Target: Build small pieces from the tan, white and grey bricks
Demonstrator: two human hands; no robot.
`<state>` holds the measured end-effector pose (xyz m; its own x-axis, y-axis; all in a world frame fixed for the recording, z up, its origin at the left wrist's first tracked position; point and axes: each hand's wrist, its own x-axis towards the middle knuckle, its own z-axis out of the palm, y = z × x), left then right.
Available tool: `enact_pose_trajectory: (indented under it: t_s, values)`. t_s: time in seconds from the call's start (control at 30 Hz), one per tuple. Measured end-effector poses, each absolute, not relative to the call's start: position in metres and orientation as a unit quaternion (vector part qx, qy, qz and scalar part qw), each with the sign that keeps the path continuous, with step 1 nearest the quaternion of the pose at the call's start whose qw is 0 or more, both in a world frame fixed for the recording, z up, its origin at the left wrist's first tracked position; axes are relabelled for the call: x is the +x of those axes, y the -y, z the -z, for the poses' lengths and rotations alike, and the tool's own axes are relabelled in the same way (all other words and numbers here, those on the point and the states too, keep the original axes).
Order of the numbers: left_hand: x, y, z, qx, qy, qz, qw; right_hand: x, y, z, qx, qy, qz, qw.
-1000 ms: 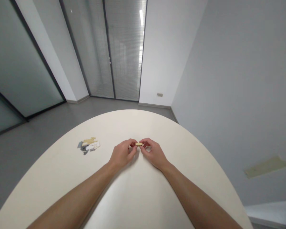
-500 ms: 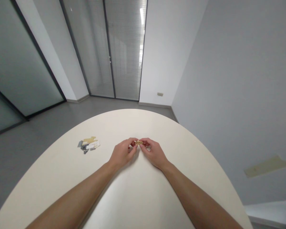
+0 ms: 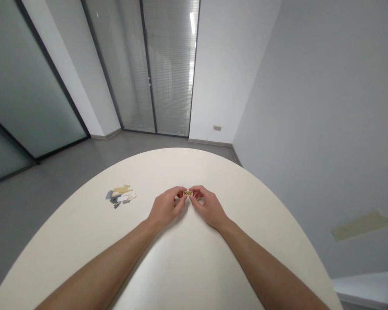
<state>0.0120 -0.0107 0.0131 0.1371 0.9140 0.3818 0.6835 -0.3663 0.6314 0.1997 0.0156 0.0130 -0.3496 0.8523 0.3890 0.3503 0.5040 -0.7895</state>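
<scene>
The left hand [image 3: 167,207] and the right hand [image 3: 208,206] are holding one small tan building brick [image 3: 188,193] between them, above the middle of the round tabletop [image 3: 187,271] and toward its far edge. Each grip is narrow: thumb and forefinger are pinching the brick, the left at its left end and the right at its right end. With the fingers keeping to the ends, the broad middle is lying open to view. A row of round shapes is showing there, so the hollow underside is probably facing the wearer; holding it this way seems to be serving a close look or a steady two-handed press. Whether it is one brick or several joined, I cannot tell.

Both forearms are reaching in from the near side and converging on the brick, which is probably keeping so small a thing steady. The hands are appearing to rest close to the surface, likely for support.

A loose heap is lying well apart from the left hand, toward the left edge: tan pieces [image 3: 122,189] on its far side, white pieces [image 3: 126,197] in the middle, and dark grey pieces [image 3: 117,206] on its near side. Sitting off there, it is leaving the hands room to work.
</scene>
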Motion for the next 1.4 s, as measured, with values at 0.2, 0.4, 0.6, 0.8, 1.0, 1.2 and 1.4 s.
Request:
enact_pose_trajectory:
  t_s: [0.2, 0.4, 0.6, 0.8, 1.0, 1.2, 1.4]
  values:
    - [0.0118, 0.0105, -0.0129, 0.736, -0.544, -0.372, 0.155, 0.1996, -0.0161, -0.0131, -0.393, 0.764, -0.305, 0.410]
    - [0.0116, 0.0107, -0.0120, 0.734, -0.542, -0.375, 0.164, 0.1994, -0.0162, -0.0132, -0.390, 0.765, -0.305, 0.412]
    - [0.0114, 0.0102, -0.0110, 0.738, -0.535, -0.375, 0.169, 0.2000, -0.0164, -0.0124, -0.390, 0.765, -0.308, 0.410]
    - [0.0110, 0.0102, -0.0117, 0.740, -0.535, -0.372, 0.169, 0.1999, -0.0174, -0.0100, -0.393, 0.762, -0.312, 0.410]
    - [0.0111, 0.0097, -0.0110, 0.738, -0.534, -0.375, 0.169, 0.1999, -0.0169, -0.0112, -0.396, 0.765, -0.311, 0.402]
    - [0.0108, 0.0098, -0.0113, 0.741, -0.535, -0.373, 0.162, 0.2001, -0.0162, -0.0125, -0.393, 0.766, -0.307, 0.404]
    - [0.0109, 0.0102, -0.0115, 0.739, -0.538, -0.370, 0.164, 0.1997, -0.0154, -0.0138, -0.396, 0.766, -0.309, 0.402]
